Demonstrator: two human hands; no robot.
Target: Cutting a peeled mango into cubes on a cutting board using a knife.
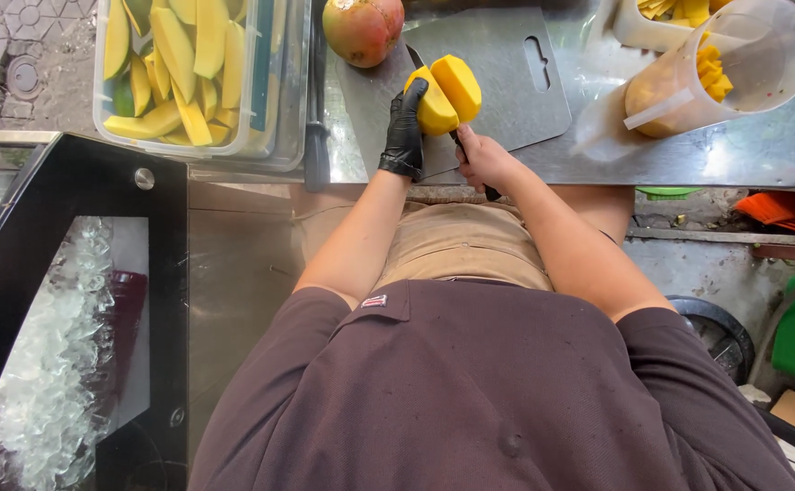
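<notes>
A peeled yellow mango point(446, 94) stands on a grey cutting board point(506, 82), split into two parts by a knife. My left hand point(406, 132), in a black glove, grips the mango's left part. My right hand point(484, 159), bare, is closed on the black knife handle point(490, 192), and the blade runs up into the cut, mostly hidden by the fruit. An unpeeled red-green mango point(363, 29) lies at the board's far left corner.
A clear tub point(188, 77) of yellow mango slices sits at the left, with a dark-handled tool point(315, 136) beside it. A clear plastic jug point(725, 68) holding mango pieces lies tilted at the right. An ice-filled chest point(52, 364) stands lower left.
</notes>
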